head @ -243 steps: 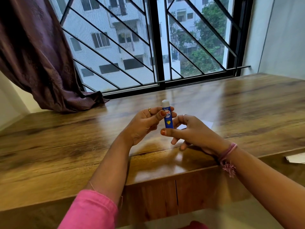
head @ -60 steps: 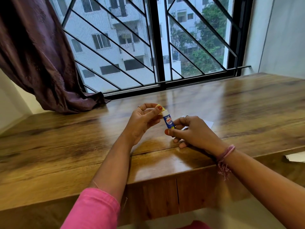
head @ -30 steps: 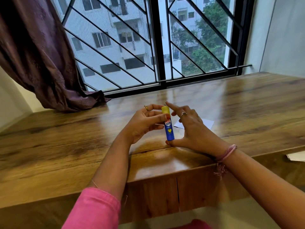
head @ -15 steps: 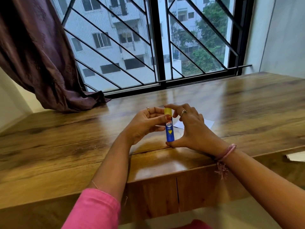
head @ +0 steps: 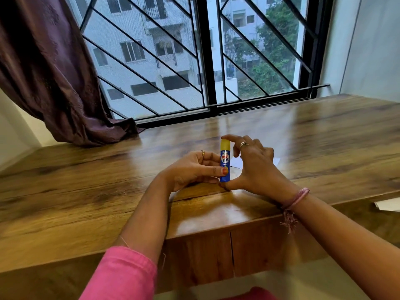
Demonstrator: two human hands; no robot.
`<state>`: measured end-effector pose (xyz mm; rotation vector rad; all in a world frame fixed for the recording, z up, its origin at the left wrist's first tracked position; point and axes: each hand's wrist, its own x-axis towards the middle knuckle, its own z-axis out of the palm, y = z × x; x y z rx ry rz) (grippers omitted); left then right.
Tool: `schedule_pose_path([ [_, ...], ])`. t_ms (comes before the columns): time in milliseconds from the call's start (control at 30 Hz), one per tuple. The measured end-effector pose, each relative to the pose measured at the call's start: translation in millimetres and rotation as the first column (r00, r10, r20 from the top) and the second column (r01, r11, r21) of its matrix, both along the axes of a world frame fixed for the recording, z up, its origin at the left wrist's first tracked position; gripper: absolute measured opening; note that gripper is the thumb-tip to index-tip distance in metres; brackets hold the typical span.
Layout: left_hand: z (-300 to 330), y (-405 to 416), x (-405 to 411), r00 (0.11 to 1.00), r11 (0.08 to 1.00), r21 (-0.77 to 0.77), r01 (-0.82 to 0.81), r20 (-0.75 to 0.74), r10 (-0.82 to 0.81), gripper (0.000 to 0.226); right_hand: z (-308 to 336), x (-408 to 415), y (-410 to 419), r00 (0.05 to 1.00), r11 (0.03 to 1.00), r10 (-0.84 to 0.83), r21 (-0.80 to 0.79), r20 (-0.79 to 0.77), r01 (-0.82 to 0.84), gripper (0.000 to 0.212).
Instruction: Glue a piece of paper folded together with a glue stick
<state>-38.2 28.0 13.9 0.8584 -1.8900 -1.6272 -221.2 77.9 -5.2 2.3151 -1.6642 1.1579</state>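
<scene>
A blue glue stick [head: 225, 161] with a yellow cap stands upright between my hands, just above the wooden table [head: 86, 191]. My left hand [head: 192, 169] grips its blue body with thumb and fingers. My right hand [head: 255, 167] spans it, index fingertip on the yellow cap and thumb under the base. A white folded paper [head: 236, 163] lies flat on the table behind my right hand, mostly hidden by it.
A barred window [head: 205, 61] runs along the table's far edge. A purple curtain [head: 54, 72] drapes onto the table's back left corner. Another white sheet [head: 387, 204] pokes in at the right, below the table's front edge.
Earlier the stick was uncapped with its white tip showing. Now the yellow cap is on it and the stick stands upright, my right index finger pressing on the cap.
</scene>
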Motion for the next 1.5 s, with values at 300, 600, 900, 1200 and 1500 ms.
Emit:
schedule_pose_path([
  [300, -1, -4, 4, 0.972, 0.965, -0.141, -0.221, -0.117, 0.205, 0.035, 1, -13, 10, 0.996, 0.982, 0.030, 0.186, 0.080, -0.044, 0.090],
  [600, -12, -27, 5, 0.812, 0.785, -0.212, -0.582, -0.106, 0.574, 0.025, 2, -65, 23, 0.978, 0.929, -0.158, 0.314, -0.136, 0.194, 0.047],
  [900, -24, -40, 6, 0.792, 0.745, -0.311, -0.590, -0.047, 0.608, 0.041, -9, -54, 22, 0.934, 0.956, -0.174, 0.174, -0.312, 0.236, 0.041],
  [1200, -24, -41, 6, 0.786, 0.743, -0.322, -0.587, -0.004, 0.619, 0.045, -11, -36, 19, 0.945, 0.969, -0.092, 0.191, -0.315, 0.158, 0.039],
  [1500, -23, -37, 7, 0.771, 0.733, -0.326, -0.597, 0.018, 0.637, 0.048, -12, -37, 23, 0.989, 0.966, -0.022, 0.251, -0.144, 0.058, 0.048],
])
